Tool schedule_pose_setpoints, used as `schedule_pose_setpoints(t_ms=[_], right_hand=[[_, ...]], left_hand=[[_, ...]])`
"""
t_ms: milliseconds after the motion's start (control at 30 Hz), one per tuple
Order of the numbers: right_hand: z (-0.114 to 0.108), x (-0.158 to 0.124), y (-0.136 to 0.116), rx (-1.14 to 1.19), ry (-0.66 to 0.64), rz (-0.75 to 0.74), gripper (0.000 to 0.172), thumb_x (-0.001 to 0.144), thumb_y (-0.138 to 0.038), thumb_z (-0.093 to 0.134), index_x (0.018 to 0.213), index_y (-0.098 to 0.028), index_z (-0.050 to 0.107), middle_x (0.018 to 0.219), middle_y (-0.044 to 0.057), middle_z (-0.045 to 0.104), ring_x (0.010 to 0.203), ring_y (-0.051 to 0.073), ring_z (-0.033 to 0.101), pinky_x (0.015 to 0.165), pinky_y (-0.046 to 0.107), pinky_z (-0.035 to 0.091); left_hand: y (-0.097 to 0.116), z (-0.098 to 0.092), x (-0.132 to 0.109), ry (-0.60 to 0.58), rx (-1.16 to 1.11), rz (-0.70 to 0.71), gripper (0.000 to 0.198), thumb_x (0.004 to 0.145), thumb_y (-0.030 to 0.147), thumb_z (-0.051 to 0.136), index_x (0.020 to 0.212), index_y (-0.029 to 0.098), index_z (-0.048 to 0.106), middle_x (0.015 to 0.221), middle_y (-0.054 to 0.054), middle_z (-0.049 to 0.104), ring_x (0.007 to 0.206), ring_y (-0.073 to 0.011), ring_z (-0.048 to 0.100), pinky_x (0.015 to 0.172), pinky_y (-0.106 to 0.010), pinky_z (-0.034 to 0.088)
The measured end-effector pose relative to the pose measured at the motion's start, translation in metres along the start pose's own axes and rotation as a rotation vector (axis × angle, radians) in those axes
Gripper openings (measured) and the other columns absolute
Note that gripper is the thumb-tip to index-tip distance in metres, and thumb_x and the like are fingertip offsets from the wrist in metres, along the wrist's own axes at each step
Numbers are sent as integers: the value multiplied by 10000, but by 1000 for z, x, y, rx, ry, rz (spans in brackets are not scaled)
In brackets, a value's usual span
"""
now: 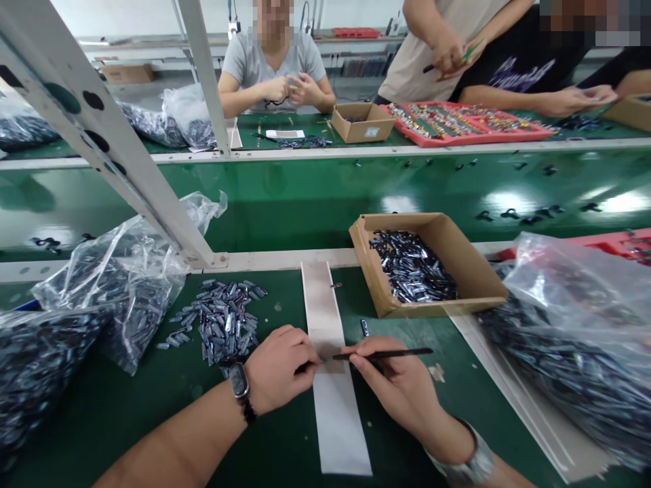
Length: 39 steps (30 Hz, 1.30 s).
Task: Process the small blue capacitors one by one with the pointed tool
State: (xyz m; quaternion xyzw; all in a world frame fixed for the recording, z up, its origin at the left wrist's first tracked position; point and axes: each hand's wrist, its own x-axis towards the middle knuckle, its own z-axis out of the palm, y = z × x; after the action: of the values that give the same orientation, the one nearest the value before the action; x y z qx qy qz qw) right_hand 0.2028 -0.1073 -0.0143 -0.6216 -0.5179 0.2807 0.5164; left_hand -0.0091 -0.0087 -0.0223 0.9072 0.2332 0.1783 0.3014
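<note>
Black thin rod (391, 352) in R hand (397, 386) | L hand (279, 369) by shiny metal pcs (224, 322)

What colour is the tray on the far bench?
The tray is red, in the head view.

Cam on your head, facing fwd & down over green workbench (325, 196); your L hand (279, 369) & R hand (401, 386) close, low in frame; co-worker (274, 74) across bench farther off; wide view.
</note>
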Motion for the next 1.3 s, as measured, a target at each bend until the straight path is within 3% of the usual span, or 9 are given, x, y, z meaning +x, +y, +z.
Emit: schedule_pose_setpoints(t_ms=[133, 267, 600, 833, 1133, 1300], right_hand=[[0, 1, -3, 35, 38, 81, 265, 858, -530, 782, 796, -278, 725, 758, 62, 809, 694, 252, 805, 632, 353, 688], [1, 2, -5, 80, 47, 140, 326, 827, -588, 796, 783, -277, 709, 748, 61, 813, 682, 256, 814, 616, 349, 697], [3, 5, -4, 143, 45, 164, 298, 824, -553, 812, 778, -279, 708, 729, 43, 815, 647, 235, 813, 589, 303, 682], [2, 6, -2, 196, 53, 211, 318, 802, -557, 834, 775, -266, 709, 719, 55, 813, 613, 232, 803, 546, 282, 661], [7, 4, -3, 157, 20, 298, 405, 761, -625, 835, 730, -242, 707, 705, 74, 775, 650, 255, 794, 572, 318, 661], [10, 3, 0, 152, 9, 265, 356, 783, -576, 837, 731, -251, 700, 686, 49, 746, 617, 229, 760, 547, 303, 637]], left_hand=[[0, 3, -2, 105, -39, -38, 138, 812, 109, 678, 903, 205, 717, 925, -24, 699, 874, -183, 650, 824, -303, 545], [1, 3, -2, 129, -23, -51, 130, 820, 105, 662, 889, 208, 701, 909, -24, 684, 861, -185, 639, 809, -304, 548], [2, 0, 1, 125, -105, -50, 159, 814, 48, 666, 804, 204, 694, 857, -5, 680, 821, -157, 640, 784, -268, 531], [3, -2, -2, 147, -12, -57, 130, 829, 95, 665, 905, 191, 710, 912, -30, 674, 863, -184, 639, 799, -303, 547], [12, 2, 0, 177, 22, -120, 141, 744, 62, 695, 706, 197, 683, 811, -12, 655, 786, -174, 605, 726, -303, 500], [15, 5, 2, 233, 52, -114, 147, 679, 46, 687, 688, 190, 661, 766, -3, 632, 739, -166, 586, 696, -307, 475]])
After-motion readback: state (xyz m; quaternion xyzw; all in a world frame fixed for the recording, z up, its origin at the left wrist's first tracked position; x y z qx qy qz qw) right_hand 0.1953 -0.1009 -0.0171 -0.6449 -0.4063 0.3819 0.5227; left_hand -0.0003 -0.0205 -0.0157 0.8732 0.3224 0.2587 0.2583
